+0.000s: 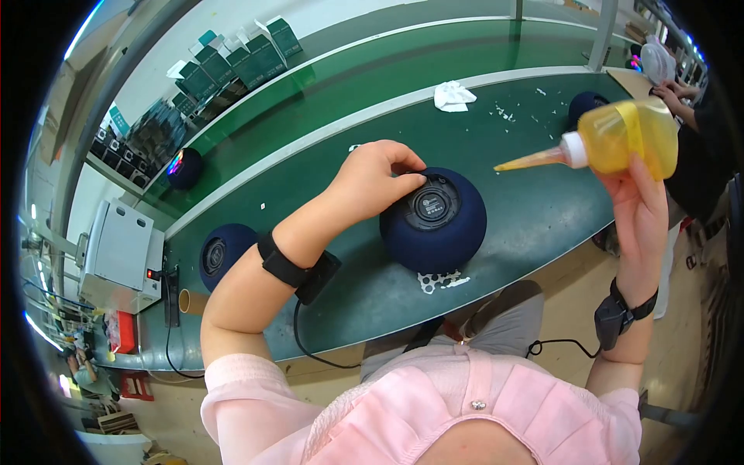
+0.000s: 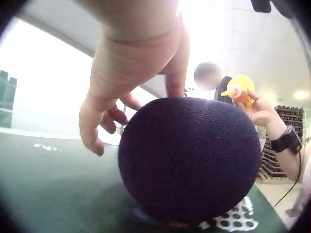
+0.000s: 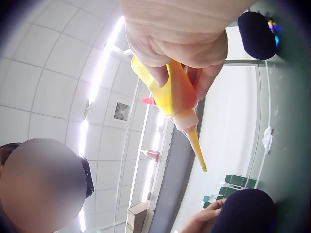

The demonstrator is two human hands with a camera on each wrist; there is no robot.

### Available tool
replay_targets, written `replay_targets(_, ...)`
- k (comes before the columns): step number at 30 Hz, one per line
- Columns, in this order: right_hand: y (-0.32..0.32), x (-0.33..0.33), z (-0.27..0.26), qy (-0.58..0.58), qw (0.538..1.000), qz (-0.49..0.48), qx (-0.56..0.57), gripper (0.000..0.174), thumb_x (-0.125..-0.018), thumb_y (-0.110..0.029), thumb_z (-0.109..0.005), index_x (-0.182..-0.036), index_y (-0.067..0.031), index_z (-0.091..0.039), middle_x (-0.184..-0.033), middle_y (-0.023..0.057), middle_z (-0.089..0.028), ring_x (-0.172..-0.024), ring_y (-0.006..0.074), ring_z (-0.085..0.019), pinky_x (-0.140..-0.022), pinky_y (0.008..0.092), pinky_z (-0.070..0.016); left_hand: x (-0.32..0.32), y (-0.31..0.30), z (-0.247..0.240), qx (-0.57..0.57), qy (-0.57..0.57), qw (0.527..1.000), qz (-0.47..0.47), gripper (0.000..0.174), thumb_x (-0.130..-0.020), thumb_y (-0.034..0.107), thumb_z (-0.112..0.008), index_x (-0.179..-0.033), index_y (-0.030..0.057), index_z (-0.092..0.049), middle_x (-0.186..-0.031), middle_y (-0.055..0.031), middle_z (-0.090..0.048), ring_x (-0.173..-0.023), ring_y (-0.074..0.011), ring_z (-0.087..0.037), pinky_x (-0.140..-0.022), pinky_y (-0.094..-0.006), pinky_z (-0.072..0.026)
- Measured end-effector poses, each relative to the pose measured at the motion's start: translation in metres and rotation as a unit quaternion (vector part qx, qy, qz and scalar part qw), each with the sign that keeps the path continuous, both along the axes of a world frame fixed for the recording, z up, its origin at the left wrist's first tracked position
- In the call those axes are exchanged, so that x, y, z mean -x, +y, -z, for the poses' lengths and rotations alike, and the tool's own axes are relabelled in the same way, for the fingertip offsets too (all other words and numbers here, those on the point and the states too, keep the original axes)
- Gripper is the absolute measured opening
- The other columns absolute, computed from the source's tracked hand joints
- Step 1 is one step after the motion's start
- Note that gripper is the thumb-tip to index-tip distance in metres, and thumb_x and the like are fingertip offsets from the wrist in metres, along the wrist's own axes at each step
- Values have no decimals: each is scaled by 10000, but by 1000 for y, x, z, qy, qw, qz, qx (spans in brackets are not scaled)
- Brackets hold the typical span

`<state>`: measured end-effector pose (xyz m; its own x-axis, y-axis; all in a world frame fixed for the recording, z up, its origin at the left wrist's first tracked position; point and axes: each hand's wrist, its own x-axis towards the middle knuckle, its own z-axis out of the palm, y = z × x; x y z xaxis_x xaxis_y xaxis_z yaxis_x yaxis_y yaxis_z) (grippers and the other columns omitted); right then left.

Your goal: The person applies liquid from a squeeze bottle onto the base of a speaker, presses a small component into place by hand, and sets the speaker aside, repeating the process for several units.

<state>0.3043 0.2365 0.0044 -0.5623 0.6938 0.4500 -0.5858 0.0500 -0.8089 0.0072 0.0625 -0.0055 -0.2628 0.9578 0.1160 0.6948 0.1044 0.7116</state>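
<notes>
A dark blue round speaker sits on the green table with its black ringed base facing up. My left hand touches the rim of that base with thumb and fingertips; in the left wrist view the hand is over the speaker's top edge. My right hand grips a yellow squeeze bottle, held in the air to the right of the speaker, its nozzle pointing left. In the right wrist view, fingers wrap the bottle and the nozzle is clear of the speaker.
Another blue speaker is at the left beside a cardboard roll and a grey machine. A white tissue, white scraps and a further speaker are at the far side. Green boxes stand beyond the conveyor.
</notes>
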Motion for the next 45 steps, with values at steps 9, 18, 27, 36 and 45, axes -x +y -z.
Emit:
replay_targets(9, -27, 66, -41, -98, 992, -25, -70, 350, -841, -123, -607, -1140, 29, -507, -1055, 131, -600, -956, 237, -608, -815, 391, -522, 10, 17, 4, -75, 89, 992, 47, 131, -779, 92, -609, -861, 3, -659, -784, -126, -636, -721, -219, -610, -660, -305, -482)
replay_targets(18, -47, 93, -5, -95, 995, -11, 20, 341, -834, -113, -617, -1135, 12, -518, -1062, 114, -597, -951, 236, -606, -812, 386, -523, 25, 20, 22, -51, -127, 990, 40, 133, -821, 94, -589, -864, -22, -638, -795, -50, -640, -733, -90, -564, -672, -247, -469)
replay_targets(27, -37, 111, 9, -107, 992, -23, 63, 359, -840, -120, -611, -1160, 0, -501, -1078, 113, -590, -971, 228, -598, -815, 387, -523, 28, 18, 31, -80, -150, 985, 42, 145, -804, 119, -596, -838, -13, -643, -766, -66, -627, -697, -116, -570, -639, -265, -462)
replay_targets(36, -22, 121, 11, -75, 995, -67, 14, 355, -838, -55, -589, -1172, 5, -483, -1086, 112, -586, -960, 230, -601, -767, 372, -540, 30, 19, 38, -94, -203, 973, 64, 128, -826, 110, -585, -848, -8, -630, -757, -28, -613, -686, -74, -533, -620, -236, -445)
replay_targets(45, -20, 123, 16, -74, 996, -48, 24, 352, -838, -52, -588, -1171, -1, -488, -1072, 116, -594, -928, 228, -615, -717, 357, -555, 27, 18, 34, -66, -223, 970, 75, 97, -842, 89, -582, -833, -3, -611, -768, -2, -588, -718, -65, -511, -670, -221, -428)
